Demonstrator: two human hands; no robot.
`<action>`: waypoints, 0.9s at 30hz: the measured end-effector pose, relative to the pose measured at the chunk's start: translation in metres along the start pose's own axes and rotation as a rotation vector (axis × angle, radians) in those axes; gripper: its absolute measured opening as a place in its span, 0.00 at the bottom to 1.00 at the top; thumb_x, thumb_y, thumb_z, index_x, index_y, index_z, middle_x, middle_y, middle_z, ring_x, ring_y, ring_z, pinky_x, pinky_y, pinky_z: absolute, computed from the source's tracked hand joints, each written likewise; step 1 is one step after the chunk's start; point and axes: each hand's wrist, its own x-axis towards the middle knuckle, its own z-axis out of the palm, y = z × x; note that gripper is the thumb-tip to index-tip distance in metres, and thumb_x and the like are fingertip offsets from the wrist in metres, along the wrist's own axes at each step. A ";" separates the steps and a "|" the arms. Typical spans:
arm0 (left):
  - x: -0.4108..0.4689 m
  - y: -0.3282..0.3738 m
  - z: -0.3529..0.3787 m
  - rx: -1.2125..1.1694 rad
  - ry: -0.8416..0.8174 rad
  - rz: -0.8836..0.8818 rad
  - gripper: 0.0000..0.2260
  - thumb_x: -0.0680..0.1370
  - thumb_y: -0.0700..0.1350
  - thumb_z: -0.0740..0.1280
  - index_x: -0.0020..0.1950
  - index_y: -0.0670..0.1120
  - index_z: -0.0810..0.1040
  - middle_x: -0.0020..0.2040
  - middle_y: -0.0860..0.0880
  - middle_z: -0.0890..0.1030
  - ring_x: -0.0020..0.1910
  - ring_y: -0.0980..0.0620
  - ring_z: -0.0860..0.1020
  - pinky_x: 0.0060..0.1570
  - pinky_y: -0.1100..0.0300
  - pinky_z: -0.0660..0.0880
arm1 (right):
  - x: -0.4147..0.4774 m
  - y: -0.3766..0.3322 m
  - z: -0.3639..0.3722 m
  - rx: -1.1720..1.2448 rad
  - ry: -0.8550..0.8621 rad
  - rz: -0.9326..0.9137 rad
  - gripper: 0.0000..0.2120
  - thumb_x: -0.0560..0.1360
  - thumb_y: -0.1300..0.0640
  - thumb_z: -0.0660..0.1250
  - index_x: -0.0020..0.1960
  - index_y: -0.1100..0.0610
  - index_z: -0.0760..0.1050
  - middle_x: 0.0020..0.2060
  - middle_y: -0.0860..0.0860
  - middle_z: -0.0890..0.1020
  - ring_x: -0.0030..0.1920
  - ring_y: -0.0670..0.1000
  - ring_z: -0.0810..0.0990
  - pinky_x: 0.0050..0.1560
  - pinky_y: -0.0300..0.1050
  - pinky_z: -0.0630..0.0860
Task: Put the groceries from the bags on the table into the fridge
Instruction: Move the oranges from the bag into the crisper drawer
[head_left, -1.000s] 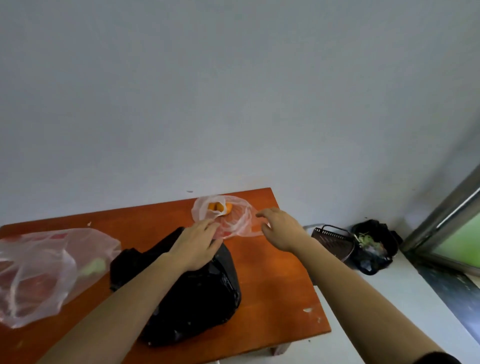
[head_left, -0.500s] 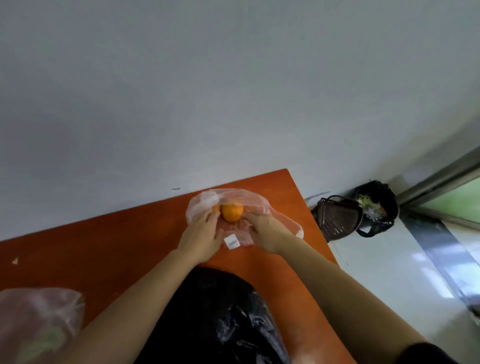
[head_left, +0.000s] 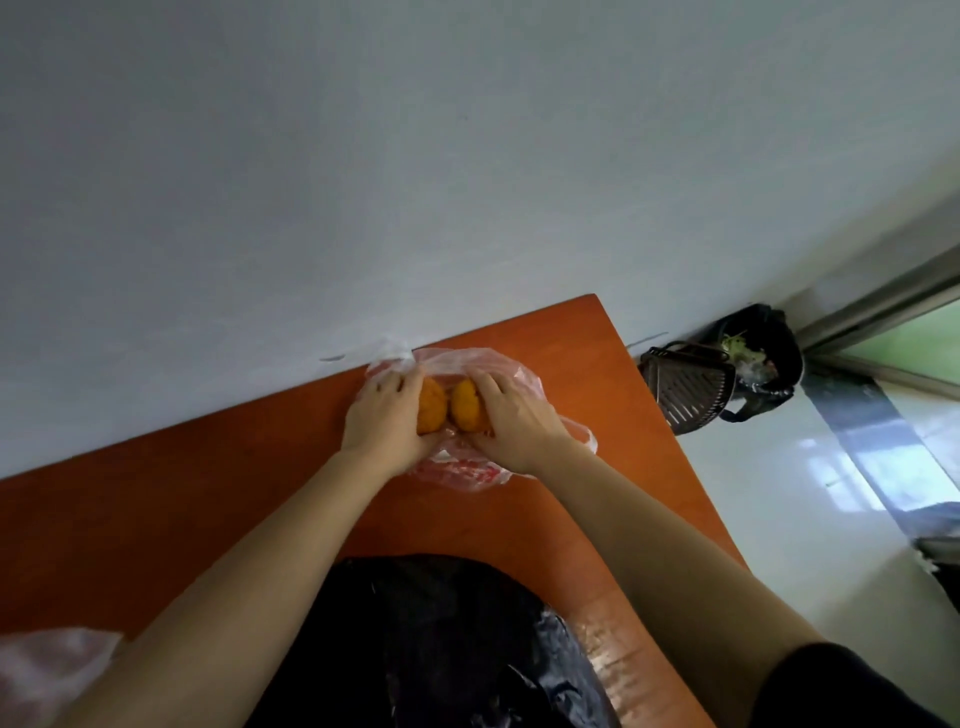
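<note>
Near the centre of the frame, at the far edge of the orange-brown table (head_left: 156, 509), both hands work at a thin clear plastic bag (head_left: 470, 470) with red print. The left hand (head_left: 382, 421) curls around one orange fruit (head_left: 432, 410). The right hand (head_left: 511, 418) curls around a second orange fruit (head_left: 466, 410). The two fruits touch each other between the hands. They seem to sit in the bag's open mouth, though the film is too thin and crumpled to say whether any of it covers them. The bag lies flat on the table under the hands, and its far edge reaches the pale wall (head_left: 363, 156).

At the lower centre a crumpled black bag (head_left: 441, 639) rests on the table between the forearms. A pinkish translucent bag (head_left: 47, 670) shows at the lower left corner. A dark sleeve (head_left: 841, 686) covers the right upper arm at the lower right.

To the right of the table, on the white floor (head_left: 779, 519), a dark slotted basket (head_left: 685, 389) stands beside a black bin bag (head_left: 769, 343) holding greenish scraps.
</note>
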 end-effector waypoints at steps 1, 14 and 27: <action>-0.001 0.000 0.001 -0.011 0.013 -0.005 0.44 0.71 0.62 0.73 0.80 0.51 0.55 0.77 0.45 0.64 0.75 0.40 0.63 0.67 0.46 0.69 | -0.001 0.001 0.001 0.016 0.008 0.004 0.43 0.71 0.40 0.72 0.78 0.52 0.58 0.75 0.54 0.69 0.73 0.58 0.68 0.71 0.61 0.67; -0.077 0.034 -0.072 -0.112 0.284 -0.144 0.41 0.61 0.73 0.72 0.67 0.50 0.75 0.64 0.45 0.71 0.64 0.43 0.68 0.63 0.48 0.68 | -0.075 -0.006 -0.079 0.243 0.125 -0.036 0.39 0.75 0.43 0.71 0.79 0.51 0.55 0.75 0.54 0.66 0.66 0.59 0.75 0.60 0.56 0.77; -0.237 0.158 -0.163 -0.231 0.592 -0.083 0.39 0.66 0.63 0.77 0.71 0.49 0.71 0.67 0.47 0.72 0.65 0.45 0.72 0.59 0.49 0.73 | -0.274 0.040 -0.186 0.313 0.572 -0.028 0.40 0.77 0.40 0.68 0.80 0.53 0.53 0.74 0.54 0.66 0.68 0.58 0.74 0.63 0.56 0.75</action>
